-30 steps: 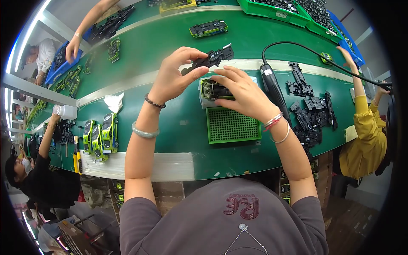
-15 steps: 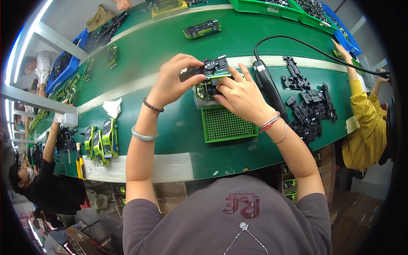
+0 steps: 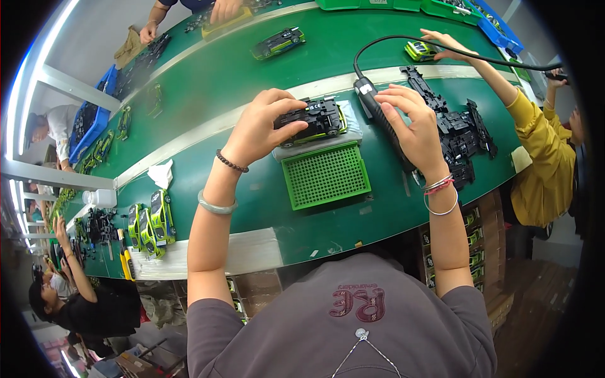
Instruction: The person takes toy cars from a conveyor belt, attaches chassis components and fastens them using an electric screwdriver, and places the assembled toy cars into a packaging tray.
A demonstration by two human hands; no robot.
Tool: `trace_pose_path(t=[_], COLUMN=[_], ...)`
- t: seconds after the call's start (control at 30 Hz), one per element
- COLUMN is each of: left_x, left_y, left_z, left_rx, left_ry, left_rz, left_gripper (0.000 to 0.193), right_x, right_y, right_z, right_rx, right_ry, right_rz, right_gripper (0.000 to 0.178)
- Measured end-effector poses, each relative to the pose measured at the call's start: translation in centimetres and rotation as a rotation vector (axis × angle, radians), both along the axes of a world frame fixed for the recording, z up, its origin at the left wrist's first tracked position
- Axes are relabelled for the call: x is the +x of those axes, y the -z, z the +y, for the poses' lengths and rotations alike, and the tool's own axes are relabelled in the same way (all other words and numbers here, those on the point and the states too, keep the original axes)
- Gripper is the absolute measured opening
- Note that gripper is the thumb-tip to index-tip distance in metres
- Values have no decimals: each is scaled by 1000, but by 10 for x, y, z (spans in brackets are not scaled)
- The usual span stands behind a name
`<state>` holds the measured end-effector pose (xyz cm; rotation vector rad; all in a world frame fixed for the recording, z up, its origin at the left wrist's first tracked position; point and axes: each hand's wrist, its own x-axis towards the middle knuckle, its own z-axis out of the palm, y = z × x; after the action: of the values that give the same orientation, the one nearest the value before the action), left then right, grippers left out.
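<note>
A lime-green toy car (image 3: pixel 342 120) lies wheels up on a pale padded block (image 3: pixel 354 129), a black plastic chassis (image 3: pixel 320 116) laid over its underside. My left hand (image 3: pixel 266 123) grips the left end of the chassis and car between thumb and fingers. Farther right, a black corded electric screwdriver (image 3: pixel 386 121) lies on the table. My right hand (image 3: pixel 413 129) hovers over it, fingers apart and holding nothing; whether the thumb touches the tool I cannot tell. In front of the block stands a green perforated basket (image 3: pixel 326 178).
Several black chassis (image 3: pixel 463 129) are piled right of the screwdriver. Several green toy cars (image 3: pixel 151 223) stand at left near yellow-handled cutters (image 3: pixel 126 257). Another car (image 3: pixel 279 43) lies on the belt beyond. A co-worker in a yellow sleeve (image 3: pixel 532 126) touches a green car (image 3: pixel 421 50).
The chassis has come down from my left hand's raised grip onto the car. My right hand has left the car and moved right to the screwdriver, its fingers spread.
</note>
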<state>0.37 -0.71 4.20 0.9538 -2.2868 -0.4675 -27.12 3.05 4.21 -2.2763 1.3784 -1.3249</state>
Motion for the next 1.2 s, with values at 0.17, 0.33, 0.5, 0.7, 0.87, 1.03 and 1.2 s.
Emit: trace_pose_path(t=[0.17, 0.33, 0.5, 0.7, 0.87, 1.03, 1.2], left_x=[-9, -11, -14, -14, -15, -17, -16], left_y=[-2, 7, 11, 13, 14, 17, 29], left_z=[1, 4, 6, 7, 8, 10, 15], left_rx=[-10, -74, -129, -119, -119, -139, -314], left_ry=[25, 44, 34, 22, 25, 15, -9], left_rz=[-40, -120, -185, -180, -184, -199, -251], left_gripper=[28, 30, 29, 28, 27, 26, 32], right_x=[-2, 8, 15, 21, 25, 29, 26], right_y=[5, 10, 20, 21, 24, 32, 31], right_z=[-2, -7, -13, -16, -18, -18, -20], right_rx=[35, 56, -4, -7, 59, -24, -79], right_ry=[0, -46, -71, -121, -211, -265, -282], right_rz=[18, 23, 18, 50, 170, 331, 414], right_gripper=[18, 18, 17, 17, 20, 22, 24])
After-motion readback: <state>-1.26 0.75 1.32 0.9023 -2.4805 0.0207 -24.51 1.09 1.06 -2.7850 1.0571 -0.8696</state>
